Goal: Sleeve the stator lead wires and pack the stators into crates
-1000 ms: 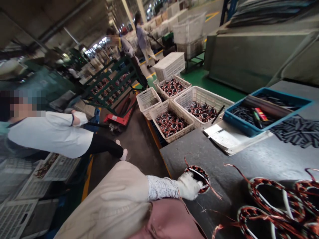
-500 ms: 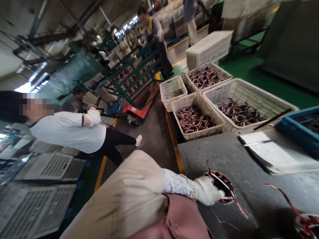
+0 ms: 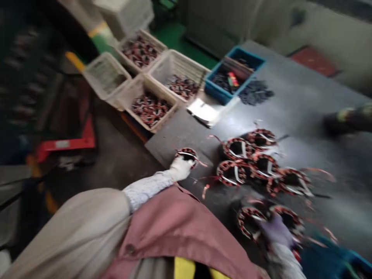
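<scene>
The left hand (image 3: 180, 169) grasps the near rim of a bore-up copper-wound stator (image 3: 188, 154) near the worktop (image 3: 290, 93) edge. Well apart, the right hand (image 3: 277, 230) sits between two other stators (image 3: 241, 221), its fingers too blurred to judge

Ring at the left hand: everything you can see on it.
The ring looks wound with copper-coloured wire around a dark opening that faces up, a white strip running across it. Reddish wire ends trail off to the picture's right. It appears to rest on the grey table, near its edge. The gloved left hand grips its near side. Finer detail is blurred.
</scene>
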`<state>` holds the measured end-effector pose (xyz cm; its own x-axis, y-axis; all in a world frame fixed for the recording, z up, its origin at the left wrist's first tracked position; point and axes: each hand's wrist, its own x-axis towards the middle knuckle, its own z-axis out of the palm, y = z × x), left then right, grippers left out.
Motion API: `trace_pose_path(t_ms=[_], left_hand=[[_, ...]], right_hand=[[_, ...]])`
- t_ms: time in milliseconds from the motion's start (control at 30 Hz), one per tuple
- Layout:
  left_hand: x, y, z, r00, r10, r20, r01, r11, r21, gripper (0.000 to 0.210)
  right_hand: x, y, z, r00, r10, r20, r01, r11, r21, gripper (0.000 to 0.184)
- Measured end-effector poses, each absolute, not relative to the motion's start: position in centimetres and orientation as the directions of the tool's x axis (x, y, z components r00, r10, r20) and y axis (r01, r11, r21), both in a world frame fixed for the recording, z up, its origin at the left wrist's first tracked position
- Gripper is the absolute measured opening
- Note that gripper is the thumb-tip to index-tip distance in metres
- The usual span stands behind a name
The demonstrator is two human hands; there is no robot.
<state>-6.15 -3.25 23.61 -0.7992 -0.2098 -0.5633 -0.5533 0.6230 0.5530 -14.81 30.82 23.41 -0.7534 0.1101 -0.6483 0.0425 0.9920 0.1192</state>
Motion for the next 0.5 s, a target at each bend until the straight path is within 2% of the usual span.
trace_pose_path(t_ms=[67, 100, 300, 367, 400, 433, 500], left_hand=[[-6.4, -3.5, 22.7, -0.795, -0.140, -0.590, -0.481, 0.737, 0.474, 0.047], [-6.4, -3.6, 22.4, -0.793, -0.112, -0.599, -0.439, 0.787, 0.434, 0.048], [-6.4, -4.2, 23.1, -0.772, -0.035, -0.635, -0.251, 0.934, 0.253, 0.058], [-7.2, -5.1, 23.4, -0.760, -0.054, -0.647, -0.262, 0.937, 0.230, 0.058], [-7.5, -5.6, 23.7, -0.753, -0.083, -0.653, -0.324, 0.910, 0.258, 0.058], [-7.8, -6.1, 24.2, -0.733, -0.122, -0.669, -0.446, 0.829, 0.337, 0.057], [-7.9, -7.1, 25.2, -0.666, -0.188, -0.722, -0.712, 0.451, 0.539, 0.052]], right_hand=[[-14.0, 33.2, 25.1, -0.694, 0.292, -0.659, 0.150, 0.953, 0.264, 0.055], [-13.8, 33.4, 25.6, -0.662, 0.340, -0.668, 0.172, 0.937, 0.305, 0.058], [-14.6, 31.5, 25.8, -0.622, 0.342, -0.704, 0.158, 0.936, 0.315, 0.055], [-14.3, 31.7, 25.8, -0.613, 0.347, -0.710, 0.143, 0.932, 0.332, 0.055], [-13.9, 31.9, 26.0, -0.612, 0.338, -0.715, 0.133, 0.935, 0.328, 0.055], [-13.2, 32.0, 26.4, -0.617, 0.315, -0.721, 0.123, 0.944, 0.307, 0.052], [-11.8, 32.3, 27.6, -0.657, 0.218, -0.722, 0.089, 0.973, 0.212, 0.043]])
